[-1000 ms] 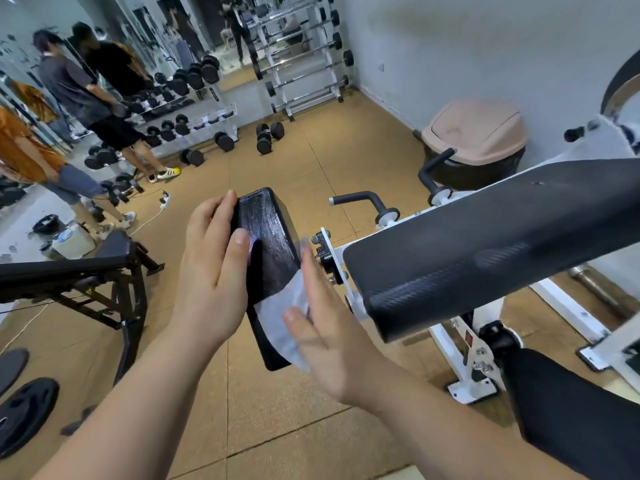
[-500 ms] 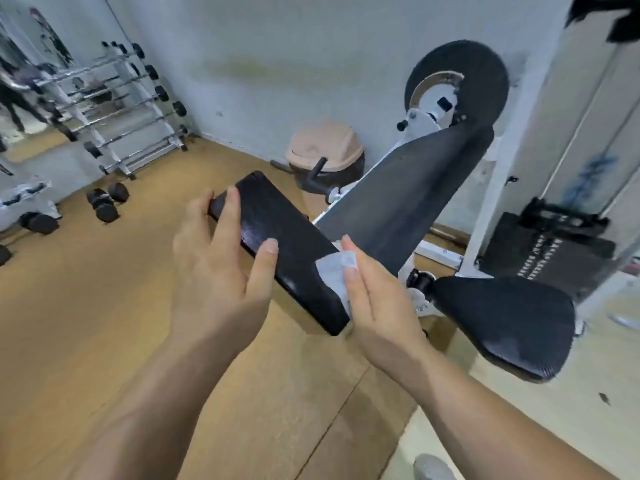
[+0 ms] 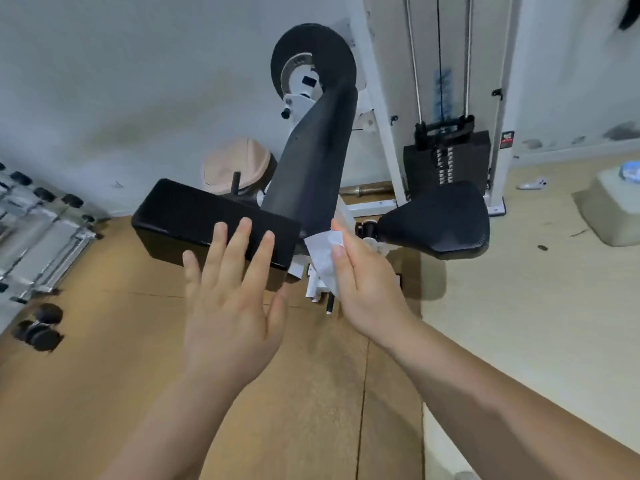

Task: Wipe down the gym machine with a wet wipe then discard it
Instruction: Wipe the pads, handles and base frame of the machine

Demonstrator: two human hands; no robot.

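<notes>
Tan gym floor [image 3: 104, 358] and a pale wall [image 3: 138, 81] fill the background; ahead of both hands stands the gym machine [image 3: 381, 109], white-framed, with its weight stack [image 3: 446, 161] beyond the right hand. Its long black pad [image 3: 311, 168] slopes down towards the gap between the hands, a rectangular pad [image 3: 194, 213] lies across at the left fingertips, and a seat [image 3: 440, 220] sits past the right hand. A tan-lidded bin [image 3: 235, 168] stands beyond the left hand, behind the rectangular pad. The left hand [image 3: 232, 323] is spread wide, fingers straight, tips against that pad. The right hand [image 3: 367, 289] pinches the wet wipe [image 3: 323, 254] under its thumb, at the long pad's lower end. To wipe well, I judge: brace the pad with the left palm, flatten the wipe under all fingers, draw long overlapping strokes, and refold to a clean face
</notes>
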